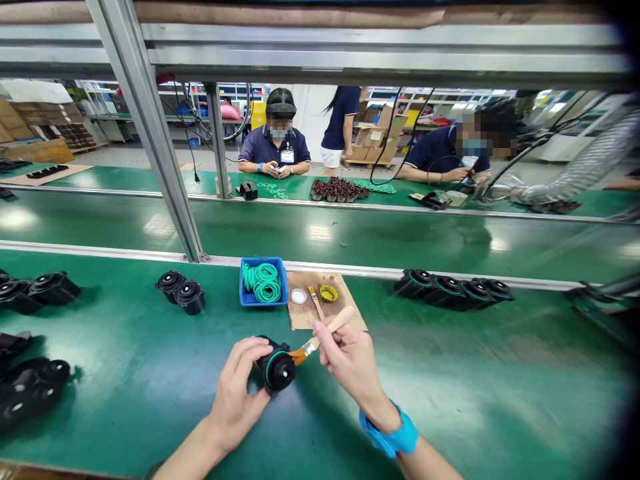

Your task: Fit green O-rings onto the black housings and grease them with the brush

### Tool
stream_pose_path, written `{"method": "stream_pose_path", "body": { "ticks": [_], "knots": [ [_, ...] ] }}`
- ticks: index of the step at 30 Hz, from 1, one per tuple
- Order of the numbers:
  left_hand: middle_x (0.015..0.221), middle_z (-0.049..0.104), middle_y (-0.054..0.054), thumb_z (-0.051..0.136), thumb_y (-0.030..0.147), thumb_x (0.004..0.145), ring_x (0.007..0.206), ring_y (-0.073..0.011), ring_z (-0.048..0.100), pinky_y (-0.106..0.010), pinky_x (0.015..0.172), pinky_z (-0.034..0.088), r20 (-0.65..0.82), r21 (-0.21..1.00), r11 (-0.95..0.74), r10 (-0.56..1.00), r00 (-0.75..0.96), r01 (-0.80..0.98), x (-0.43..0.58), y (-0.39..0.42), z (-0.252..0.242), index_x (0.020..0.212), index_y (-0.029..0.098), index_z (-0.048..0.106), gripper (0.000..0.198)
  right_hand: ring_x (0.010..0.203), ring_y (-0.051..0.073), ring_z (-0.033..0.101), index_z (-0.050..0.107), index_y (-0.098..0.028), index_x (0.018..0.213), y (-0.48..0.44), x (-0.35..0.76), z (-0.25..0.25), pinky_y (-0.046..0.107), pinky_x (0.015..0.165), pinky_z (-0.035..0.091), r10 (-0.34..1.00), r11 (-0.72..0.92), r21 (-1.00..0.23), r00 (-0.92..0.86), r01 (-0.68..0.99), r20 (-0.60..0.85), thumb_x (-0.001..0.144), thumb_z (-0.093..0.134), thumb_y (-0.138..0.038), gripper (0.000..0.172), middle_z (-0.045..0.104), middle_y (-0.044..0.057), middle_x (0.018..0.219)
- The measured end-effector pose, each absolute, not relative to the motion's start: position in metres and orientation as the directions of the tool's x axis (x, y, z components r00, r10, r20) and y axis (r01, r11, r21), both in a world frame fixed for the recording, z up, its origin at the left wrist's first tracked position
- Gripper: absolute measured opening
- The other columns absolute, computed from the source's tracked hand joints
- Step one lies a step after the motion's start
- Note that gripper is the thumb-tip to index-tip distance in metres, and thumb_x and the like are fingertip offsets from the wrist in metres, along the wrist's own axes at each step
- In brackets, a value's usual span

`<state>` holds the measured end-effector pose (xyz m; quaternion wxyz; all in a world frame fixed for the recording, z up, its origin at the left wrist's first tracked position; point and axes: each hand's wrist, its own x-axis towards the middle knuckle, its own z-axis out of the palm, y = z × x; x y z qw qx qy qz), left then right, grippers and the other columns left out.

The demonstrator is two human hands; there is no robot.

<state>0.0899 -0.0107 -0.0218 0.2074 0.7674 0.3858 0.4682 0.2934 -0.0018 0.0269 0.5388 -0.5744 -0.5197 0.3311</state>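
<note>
My left hand (240,390) is wrapped round a black round housing (280,371) with a green ring seated on it. In my right hand (350,360) is a brush (320,339) with a pale wooden handle, its orange bristles touching the side of the housing by the green ring. A blue band circles my right wrist. Just beyond my hands lies a sheet of brown cardboard (353,320) bearing a second brush (315,301), a yellow cap (329,293) and a white round lid (299,296). Green rings (263,283) fill a blue bin (262,305) beside it.
Two black housings (181,291) stand left of the bin, and a row of several (453,290) lines the right rear. More black parts (33,393) lie at far left. A metal post (150,133) rises behind. Co-workers (275,147) sit across the bench.
</note>
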Motion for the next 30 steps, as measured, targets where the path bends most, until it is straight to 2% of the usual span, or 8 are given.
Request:
{"method": "stream_pose_path", "body": {
  "ticks": [4, 7, 12, 17, 23, 26, 28, 30],
  "knots": [
    [0.113, 0.065, -0.009, 0.079, 0.019, 0.067, 0.106, -0.0254, 0.064, -0.04, 0.094, 0.053, 0.231, 0.937, -0.278, 0.948, 0.219, 0.213, 0.092, -0.008, -0.018, 0.112, 0.021, 0.055, 0.051, 0.026, 0.006, 0.034, 0.061, -0.016, 0.068, -0.011, 0.309, 0.032, 0.017, 0.029, 0.024, 0.959, 0.083, -0.996, 0.272, -0.007, 0.078, 0.076, 0.068, -0.06, 0.046, 0.047, -0.005, 0.036],
    [0.111, 0.067, -0.01, 0.076, 0.023, 0.068, 0.101, -0.024, 0.067, -0.036, 0.09, 0.055, 0.091, 0.99, -0.121, 0.946, 0.31, 0.078, 0.101, 0.001, -0.01, 0.115, 0.019, 0.052, 0.053, 0.03, 0.005, 0.033, 0.058, -0.017, 0.068, -0.02, 0.333, 0.039, 0.017, 0.031, 0.025, 0.904, 0.21, -0.962, 0.409, -0.176, 0.123, 0.078, 0.071, -0.053, 0.039, 0.046, -0.007, 0.04],
    [0.11, 0.068, -0.007, 0.074, 0.016, 0.064, 0.102, -0.0247, 0.066, -0.04, 0.095, 0.051, 0.211, 0.898, -0.374, 0.828, 0.519, 0.232, 0.152, 0.054, 0.012, 0.11, 0.02, 0.058, 0.049, 0.037, 0.007, 0.041, 0.057, -0.019, 0.07, -0.035, 0.391, 0.033, 0.017, 0.035, 0.034, 0.713, 0.446, -0.876, 0.666, -0.186, 0.222, 0.078, 0.071, -0.046, 0.031, 0.049, -0.005, 0.047],
    [0.113, 0.066, -0.007, 0.079, 0.02, 0.06, 0.104, -0.0238, 0.066, -0.038, 0.092, 0.052, 0.243, 0.84, -0.522, 0.608, 0.756, 0.149, 0.255, 0.143, 0.023, 0.107, 0.019, 0.061, 0.05, 0.04, 0.007, 0.043, 0.058, -0.019, 0.074, -0.043, 0.442, 0.006, 0.016, 0.036, 0.034, 0.507, 0.526, -0.84, 0.842, -0.131, 0.186, 0.075, 0.073, -0.046, 0.031, 0.051, -0.005, 0.051],
    [0.095, 0.07, -0.001, 0.089, 0.018, 0.049, 0.088, -0.0218, 0.069, -0.035, 0.08, 0.056, 0.111, 0.79, -0.596, 0.371, 0.922, 0.145, 0.362, 0.228, 0.023, 0.1, 0.019, 0.065, 0.057, 0.041, 0.008, 0.043, 0.057, -0.018, 0.075, -0.049, 0.459, -0.021, 0.016, 0.036, 0.034, 0.49, 0.504, -0.847, 0.864, -0.17, 0.118, 0.078, 0.071, -0.049, 0.034, 0.05, -0.005, 0.053],
    [0.096, 0.07, -0.003, 0.086, 0.023, 0.064, 0.085, -0.0215, 0.068, -0.039, 0.078, 0.057, 0.042, 0.757, -0.638, 0.263, 0.964, 0.141, 0.395, 0.253, 0.026, 0.105, 0.016, 0.065, 0.047, 0.042, 0.008, 0.044, 0.058, -0.02, 0.078, -0.05, 0.46, -0.03, 0.017, 0.037, 0.035, 0.54, 0.475, -0.857, 0.835, -0.201, 0.103, 0.082, 0.067, -0.051, 0.032, 0.051, -0.004, 0.054],
    [0.108, 0.067, -0.007, 0.073, 0.027, 0.082, 0.092, -0.0215, 0.067, -0.041, 0.081, 0.056, 0.028, 0.744, -0.656, 0.221, 0.975, 0.128, 0.41, 0.258, 0.027, 0.113, 0.015, 0.061, 0.035, 0.043, 0.009, 0.046, 0.059, -0.02, 0.08, -0.052, 0.461, -0.035, 0.017, 0.037, 0.036, 0.565, 0.459, -0.861, 0.82, -0.22, 0.091, 0.082, 0.067, -0.052, 0.032, 0.053, -0.003, 0.054],
    [0.119, 0.062, -0.009, 0.061, 0.029, 0.092, 0.099, -0.022, 0.065, -0.042, 0.083, 0.056, 0.027, 0.731, -0.669, 0.219, 0.975, 0.13, 0.418, 0.251, 0.029, 0.12, 0.016, 0.057, 0.032, 0.042, 0.009, 0.046, 0.06, -0.02, 0.078, -0.056, 0.463, -0.039, 0.018, 0.036, 0.037, 0.584, 0.448, -0.86, 0.809, -0.245, 0.074, 0.08, 0.07, -0.053, 0.034, 0.054, -0.002, 0.053]
  ]
}}
